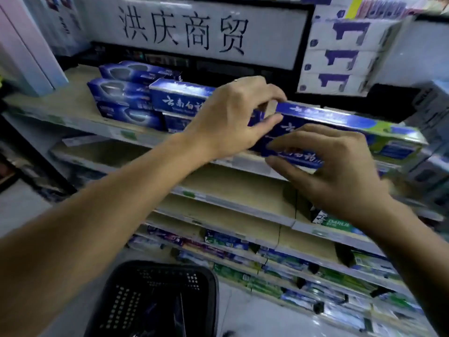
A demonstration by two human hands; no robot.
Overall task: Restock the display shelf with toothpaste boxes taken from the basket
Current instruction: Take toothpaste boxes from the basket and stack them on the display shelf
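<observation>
Both my hands hold a long blue toothpaste box [340, 122] with a green end, at the front of the top display shelf [60, 110]. My left hand [233, 115] pinches its left end from above, thumb on the front face. My right hand [328, 164] grips its lower front face. Whether one box or two stacked boxes are held, I cannot tell. A matching blue box [175, 96] lies stacked just to the left. Darker blue boxes [121, 93] are piled further left. The black basket [155, 300] stands on the floor below.
A white sign with black characters [189, 30] stands behind the shelf. White and purple packs [340, 57] are stacked at upper right. Lower shelves [230, 190] are partly bare; the lowest ones carry green and blue toothpaste boxes [291, 271]. A Darlie box [335, 222] sits mid-right.
</observation>
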